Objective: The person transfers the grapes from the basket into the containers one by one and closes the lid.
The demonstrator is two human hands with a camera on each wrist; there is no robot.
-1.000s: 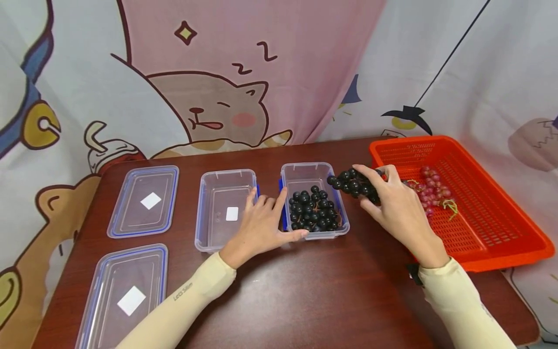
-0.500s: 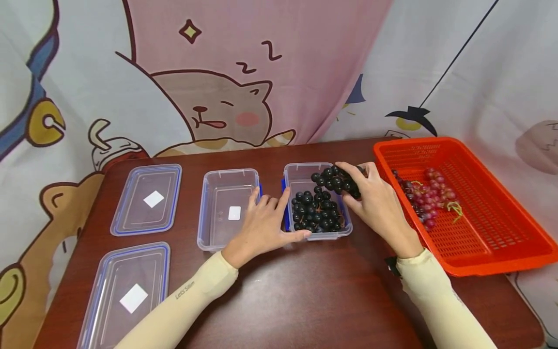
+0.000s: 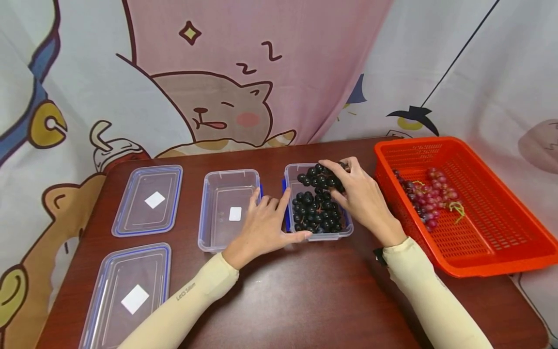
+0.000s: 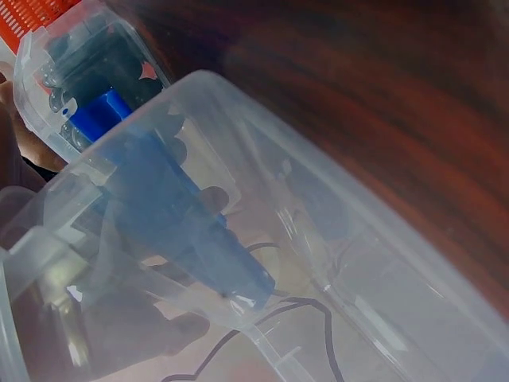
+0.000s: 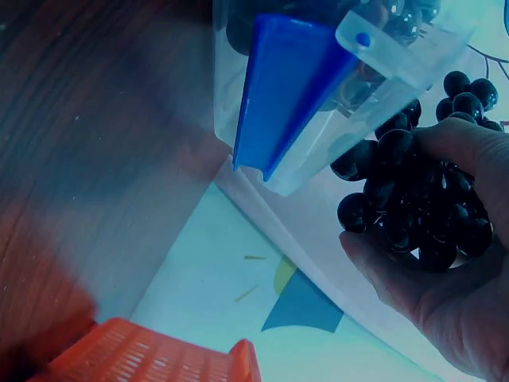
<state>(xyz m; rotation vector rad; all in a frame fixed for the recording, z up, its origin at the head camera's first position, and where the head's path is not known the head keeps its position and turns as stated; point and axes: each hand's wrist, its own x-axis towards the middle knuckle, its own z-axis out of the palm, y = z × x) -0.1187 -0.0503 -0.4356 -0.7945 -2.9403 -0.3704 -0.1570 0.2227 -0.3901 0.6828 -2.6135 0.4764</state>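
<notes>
My right hand (image 3: 364, 198) holds a bunch of black grapes (image 3: 321, 176) between thumb and fingers, over the far part of the right clear plastic container (image 3: 301, 167). The right wrist view shows this same bunch (image 5: 417, 199) against the palm, beside the container's blue latch (image 5: 290, 87). More black grapes (image 3: 316, 215) lie in the near part of that container. My left hand (image 3: 263, 223) has its fingers spread between the two containers, index fingertip by the right container's left rim, thumb at its front rim. The left container (image 3: 218, 213) has a white label inside.
Two clear lids (image 3: 148, 201) with blue seals lie at the left, the nearer lid (image 3: 131, 291) partly under the left sleeve. On the right stands a red plastic basket (image 3: 505, 213) with red grapes (image 3: 436, 189) and darker ones. A patterned curtain (image 3: 327, 72) hangs behind the table.
My right hand has carried the black grapes left from beside the basket to over the right container. My left hand has stayed in place.
</notes>
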